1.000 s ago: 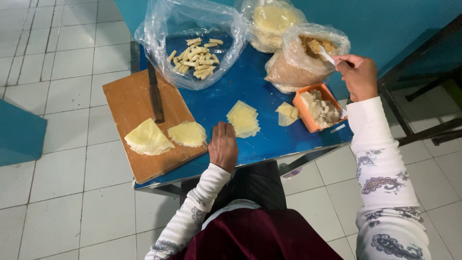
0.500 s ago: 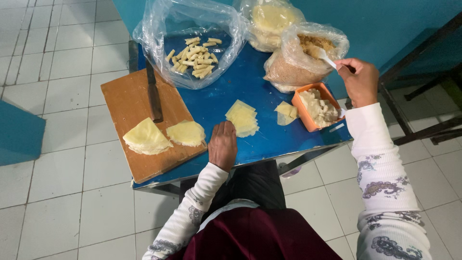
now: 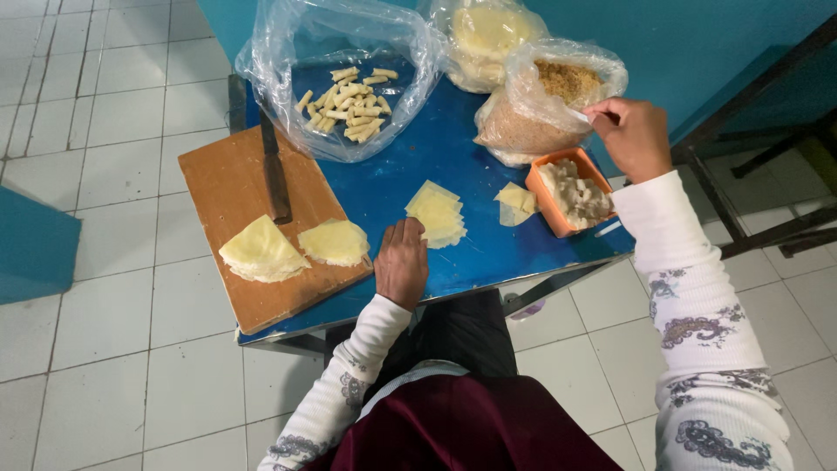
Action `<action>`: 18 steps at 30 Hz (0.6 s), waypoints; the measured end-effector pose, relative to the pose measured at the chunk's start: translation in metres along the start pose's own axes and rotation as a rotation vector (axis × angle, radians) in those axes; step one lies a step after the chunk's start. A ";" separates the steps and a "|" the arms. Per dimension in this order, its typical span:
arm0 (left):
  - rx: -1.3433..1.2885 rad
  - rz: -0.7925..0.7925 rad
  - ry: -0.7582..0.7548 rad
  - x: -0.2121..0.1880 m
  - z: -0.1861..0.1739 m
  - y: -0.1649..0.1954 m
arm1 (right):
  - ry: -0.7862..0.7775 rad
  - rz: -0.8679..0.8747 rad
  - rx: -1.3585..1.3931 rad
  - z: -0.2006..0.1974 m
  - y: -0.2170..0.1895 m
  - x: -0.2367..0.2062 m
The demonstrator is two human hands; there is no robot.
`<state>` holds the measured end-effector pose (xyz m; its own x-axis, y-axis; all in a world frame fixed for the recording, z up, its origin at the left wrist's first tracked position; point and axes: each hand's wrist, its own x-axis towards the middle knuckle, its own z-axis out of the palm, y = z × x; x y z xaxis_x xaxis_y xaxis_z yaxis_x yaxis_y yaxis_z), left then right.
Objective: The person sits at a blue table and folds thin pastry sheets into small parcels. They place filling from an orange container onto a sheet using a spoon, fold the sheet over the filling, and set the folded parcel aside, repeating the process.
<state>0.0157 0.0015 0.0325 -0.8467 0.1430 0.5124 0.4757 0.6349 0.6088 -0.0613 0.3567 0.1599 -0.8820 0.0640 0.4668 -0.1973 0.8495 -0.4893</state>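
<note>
A: Where are the hands rn?

B: Left hand (image 3: 403, 263) lies palm-down on the blue table (image 3: 453, 166), fingers loosely curled, gripping nothing, its tips touching the near edge of the stack of thin yellow wrappers (image 3: 438, 215). Right hand (image 3: 635, 137) is up at the mouth of the bag of crumbs (image 3: 542, 105), fingers pinched shut on a thin white handle (image 3: 579, 115) (spoon, prob; the working end is hidden in the bag).

A: And the filling?

B: Orange tub (image 3: 571, 194) w/ pale chunks sits just below the right hand, by the table's right edge. A smaller folded wrapper piece (image 3: 516, 202) lies between tub and stack.

A: Anything risky?

B: I'd say the crumb bag is the weak spot: soft plastic, slumped, so a tug on the handle could tip it and spill crumbs over the tub and the table. The tub is also close to the edge; a sleeve brushing it could push it off.

A: Rest of the table?

B: Wooden board (image 3: 261, 227) at left w/ two wrapper piles and a knife (image 3: 275, 170) lying flat on it, well apart from both hands. Open clear bag of finished rolls (image 3: 349, 100) at the back, another bag of wrappers (image 3: 488, 35) beside it.
</note>
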 end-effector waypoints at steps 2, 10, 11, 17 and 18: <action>-0.017 0.006 0.013 0.000 0.000 0.000 | -0.052 0.154 0.187 -0.002 0.003 0.006; -0.120 -0.005 0.015 0.000 0.000 -0.002 | -0.051 0.332 0.676 -0.020 0.017 0.000; -0.143 -0.005 0.018 0.000 0.000 -0.002 | -0.037 0.332 0.668 -0.021 0.017 -0.001; -0.248 -0.040 0.012 0.000 0.000 -0.003 | -0.033 0.291 0.645 -0.020 0.008 0.001; -0.243 -0.047 0.004 0.000 0.000 -0.004 | -0.031 0.293 0.619 -0.016 0.005 0.001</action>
<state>0.0145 -0.0011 0.0302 -0.8685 0.1139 0.4824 0.4795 0.4392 0.7597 -0.0564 0.3699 0.1697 -0.9464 0.2224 0.2344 -0.1490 0.3433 -0.9273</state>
